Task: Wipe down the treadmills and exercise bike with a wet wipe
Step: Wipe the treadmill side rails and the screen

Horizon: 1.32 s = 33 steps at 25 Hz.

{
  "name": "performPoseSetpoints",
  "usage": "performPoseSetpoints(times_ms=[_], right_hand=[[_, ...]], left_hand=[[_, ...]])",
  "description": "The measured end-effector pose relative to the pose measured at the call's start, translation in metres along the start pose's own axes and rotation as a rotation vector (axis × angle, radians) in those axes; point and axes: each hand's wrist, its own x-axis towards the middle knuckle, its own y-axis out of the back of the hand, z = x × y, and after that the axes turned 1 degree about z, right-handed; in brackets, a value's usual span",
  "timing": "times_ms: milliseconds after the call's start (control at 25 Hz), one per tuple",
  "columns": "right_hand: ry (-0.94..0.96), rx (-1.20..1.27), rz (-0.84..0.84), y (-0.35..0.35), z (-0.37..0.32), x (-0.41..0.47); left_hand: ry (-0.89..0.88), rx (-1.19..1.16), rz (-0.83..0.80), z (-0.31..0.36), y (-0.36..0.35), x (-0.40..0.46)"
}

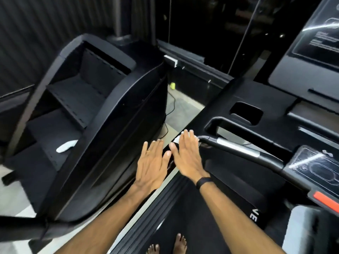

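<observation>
White wet wipe [178,138]: we have it flattened under our right hand [187,153], fingers straight and together, at the near end of the black treadmill handrail [236,149] with its silver grip plate. Our left hand [154,162] lies flat and relaxed just beside it, holding nothing, a gold ring on one finger. Black treadmill side frame [216,105]: runs ahead of both hands. Black ribbed treadmill deck [192,217]: our bare feet stand on it. A second white wipe [66,146] lies on a step of the black stair-climber machine [113,114] to our left. To wipe well, we judge we should keep the palm flat with even pressure and follow the rail in long overlapping strokes.
</observation>
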Motion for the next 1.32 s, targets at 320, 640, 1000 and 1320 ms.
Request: performPoseSetpoints(times_ms=[320,640,1000,1320], right_hand=[[0.194,-0.199,0.056,-0.002,0.018,0.018],[0.103,-0.197,0.028,-0.008,0.008,0.004],[-0.075,-0.049,0.094,-0.058,-0.065,-0.067],[-0.093,0.045,0.206,-0.126,-0.177,-0.181]], left_hand=[[0.142,0.007,-0.008,0.002,0.001,0.000],[0.153,-0.247,0.138,-0.003,0.015,-0.012],[0.098,-0.267,0.038,-0.099,0.075,-0.095],[0.039,-0.439,-0.141,-0.158,0.125,-0.192]])
